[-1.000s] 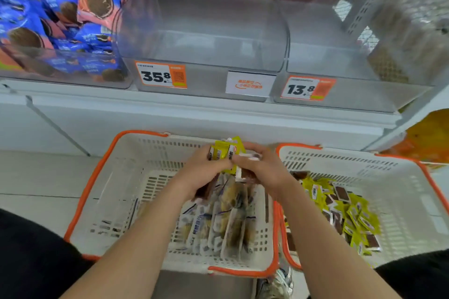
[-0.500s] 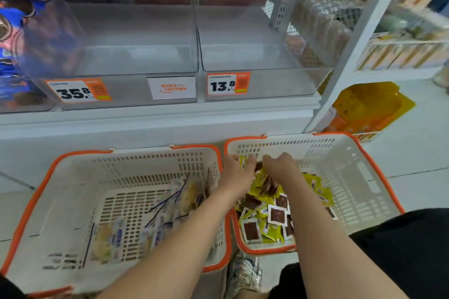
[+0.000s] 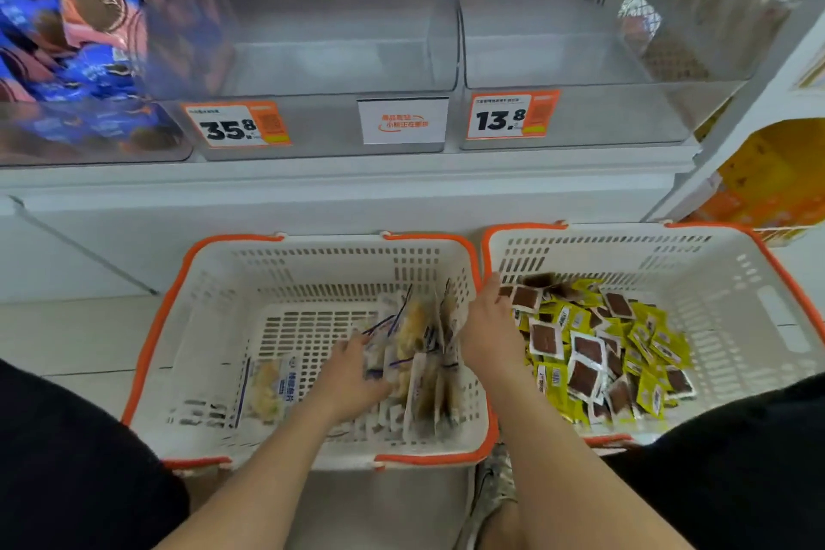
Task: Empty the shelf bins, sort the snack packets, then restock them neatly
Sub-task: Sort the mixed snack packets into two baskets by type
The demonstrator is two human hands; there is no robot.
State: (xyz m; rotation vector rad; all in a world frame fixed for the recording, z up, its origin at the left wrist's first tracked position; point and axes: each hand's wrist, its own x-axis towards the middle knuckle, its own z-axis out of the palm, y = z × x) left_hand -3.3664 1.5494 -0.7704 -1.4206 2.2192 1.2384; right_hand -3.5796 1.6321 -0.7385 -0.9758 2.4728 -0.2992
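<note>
Left fingers (image 3: 355,346): against the left face of the pale packets (image 3: 424,353). Partly curled, so we can't tell whether they're grasping or just pressing.
Right fingers (image 3: 491,286): stretched straight forward, released, nothing in them that we can see. Tips sit at the edge of the yellow packets (image 3: 625,348).
Left hand (image 3: 352,380): back of the hand up, low inside the left basket (image 3: 214,304). The forearm comes in over the near rim.
Right hand (image 3: 486,330): over the orange rims where the two baskets meet, just beside the right side of the pale row.
Pale packets: standing on edge in a row at the right end of the left basket, between our hands.
Flat packet (image 3: 268,389): lies alone towards the left of that basket.
Yellow packets: loose heap in the right basket (image 3: 736,281).
Baskets: side by side on the floor under the shelf (image 3: 312,179).
Bins: clear bin tagged 35.8 (image 3: 321,58) and clear bin tagged 13.8 (image 3: 558,58) on the shelf, bare bottoms showing.
Blue packets (image 3: 80,36): in the bin further left.
</note>
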